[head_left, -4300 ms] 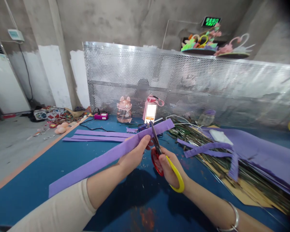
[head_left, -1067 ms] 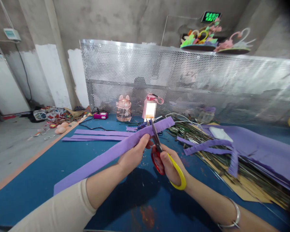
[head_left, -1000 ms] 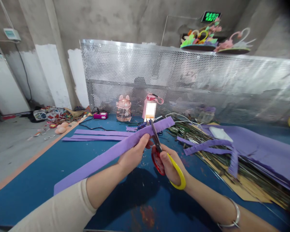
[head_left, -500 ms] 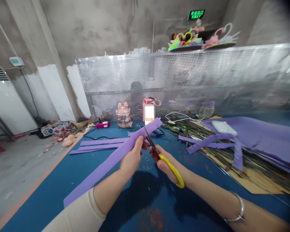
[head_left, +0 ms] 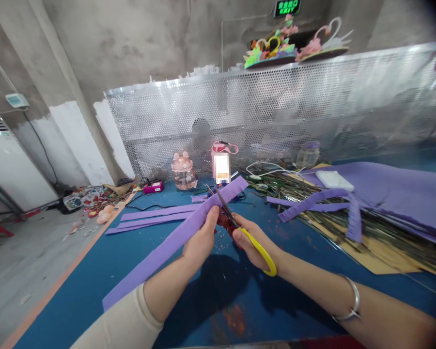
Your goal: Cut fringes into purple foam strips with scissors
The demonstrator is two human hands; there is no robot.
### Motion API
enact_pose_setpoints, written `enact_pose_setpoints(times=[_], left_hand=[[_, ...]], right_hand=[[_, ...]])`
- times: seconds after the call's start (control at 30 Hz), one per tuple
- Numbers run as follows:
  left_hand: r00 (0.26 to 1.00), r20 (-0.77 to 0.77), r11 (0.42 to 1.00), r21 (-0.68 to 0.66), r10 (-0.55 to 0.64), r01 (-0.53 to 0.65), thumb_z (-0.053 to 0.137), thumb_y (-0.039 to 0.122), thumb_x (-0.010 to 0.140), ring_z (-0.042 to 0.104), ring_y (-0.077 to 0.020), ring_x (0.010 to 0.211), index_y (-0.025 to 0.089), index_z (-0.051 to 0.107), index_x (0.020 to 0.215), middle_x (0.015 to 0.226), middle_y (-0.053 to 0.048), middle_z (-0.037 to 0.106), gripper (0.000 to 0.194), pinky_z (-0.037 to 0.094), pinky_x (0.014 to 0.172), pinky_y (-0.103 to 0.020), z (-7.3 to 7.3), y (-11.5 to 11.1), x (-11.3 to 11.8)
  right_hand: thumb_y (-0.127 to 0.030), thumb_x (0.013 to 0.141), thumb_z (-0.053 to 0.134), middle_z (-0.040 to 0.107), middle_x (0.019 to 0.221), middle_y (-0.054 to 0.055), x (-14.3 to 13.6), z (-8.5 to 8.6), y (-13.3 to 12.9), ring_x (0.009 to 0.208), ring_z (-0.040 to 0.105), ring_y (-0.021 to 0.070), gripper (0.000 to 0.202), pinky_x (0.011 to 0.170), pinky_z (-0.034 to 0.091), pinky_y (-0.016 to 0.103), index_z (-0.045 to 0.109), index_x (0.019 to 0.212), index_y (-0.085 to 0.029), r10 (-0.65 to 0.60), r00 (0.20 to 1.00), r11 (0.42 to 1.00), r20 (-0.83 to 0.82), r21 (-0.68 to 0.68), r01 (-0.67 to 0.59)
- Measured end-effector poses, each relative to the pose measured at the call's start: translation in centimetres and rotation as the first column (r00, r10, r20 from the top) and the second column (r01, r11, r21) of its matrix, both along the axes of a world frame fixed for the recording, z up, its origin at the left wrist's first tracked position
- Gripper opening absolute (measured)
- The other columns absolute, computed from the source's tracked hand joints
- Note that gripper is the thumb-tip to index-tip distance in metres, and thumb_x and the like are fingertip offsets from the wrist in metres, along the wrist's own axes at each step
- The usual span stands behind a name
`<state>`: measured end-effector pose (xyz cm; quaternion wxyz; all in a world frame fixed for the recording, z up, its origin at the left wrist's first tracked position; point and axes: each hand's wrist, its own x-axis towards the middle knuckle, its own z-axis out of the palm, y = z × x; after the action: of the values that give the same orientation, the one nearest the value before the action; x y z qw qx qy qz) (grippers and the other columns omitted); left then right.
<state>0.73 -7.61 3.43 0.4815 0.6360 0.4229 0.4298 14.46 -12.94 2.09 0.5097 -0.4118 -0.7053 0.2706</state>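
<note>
A long purple strip, which looks like paper or felt, slants across in front of me. My left hand pinches it near its upper end, thumb on top. Small nicks show along the edge of that end. My right hand is closed around the yellow handle of a pair of scissors. The blades are parted and cross the strip just beyond my left thumb. On the blue table, more purple strips lie to the left.
On the right, dark thin stems, a fringed purple strip, a white power bank-like box and a large purple sheet lie together. A pink-lidded jar and pink bottle stand before a perforated metal panel.
The view has shifted slightly. Both hands still hold the strip and scissors, and the blades stand a little farther from the strip's upper end.
</note>
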Motion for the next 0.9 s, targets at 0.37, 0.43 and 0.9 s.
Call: enact_pose_setpoints(times=[0.37, 0.43, 0.9], left_hand=[[1.0, -0.023, 1.0, -0.02, -0.006, 0.005, 0.041, 0.052, 0.084, 0.059, -0.0164, 0.069, 0.018, 0.066, 0.078, 0.08, -0.005, 0.069, 0.043, 0.045, 0.068, -0.028, 1.1, -0.5, 0.1], [1.0, -0.007, 1.0, -0.012, 0.011, -0.011, 0.042, 0.053, 0.083, 0.059, -0.0159, 0.067, 0.018, 0.066, 0.076, 0.078, -0.004, 0.069, 0.043, 0.045, 0.067, -0.028, 1.1, -0.5, 0.1], [0.968, 0.249, 1.0, -0.02, -0.016, 0.022, 0.055, 0.052, 0.076, 0.055, -0.0132, 0.062, 0.016, 0.068, 0.07, 0.068, -0.004, 0.064, 0.038, 0.04, 0.054, -0.023, -0.5, 1.4, 0.3]], right_hand=[[-0.071, 0.082, 0.035, 0.042, 0.064, -0.001, 0.0, -0.4, 0.0, 0.053, 0.033, 0.0105, 0.061, 0.045, 0.029, 0.023, 0.056, 0.089, -0.014, -0.101, 0.994, 0.993, 0.043, -0.049, 0.103], [-0.072, 0.081, 0.034, 0.037, 0.06, -0.004, 0.0, -0.4, 0.0, 0.051, 0.031, 0.0103, 0.059, 0.044, 0.027, 0.023, 0.052, 0.084, -0.016, -0.114, 0.992, 0.991, 0.061, -0.064, 0.118], [-0.07, 0.083, 0.035, 0.043, 0.066, -0.002, 1.5, -0.2, 1.0, 0.055, 0.037, 0.0117, 0.054, 0.05, 0.033, 0.024, 0.049, 0.083, -0.017, -0.159, 0.964, 0.987, 0.215, 0.01, 0.161]])
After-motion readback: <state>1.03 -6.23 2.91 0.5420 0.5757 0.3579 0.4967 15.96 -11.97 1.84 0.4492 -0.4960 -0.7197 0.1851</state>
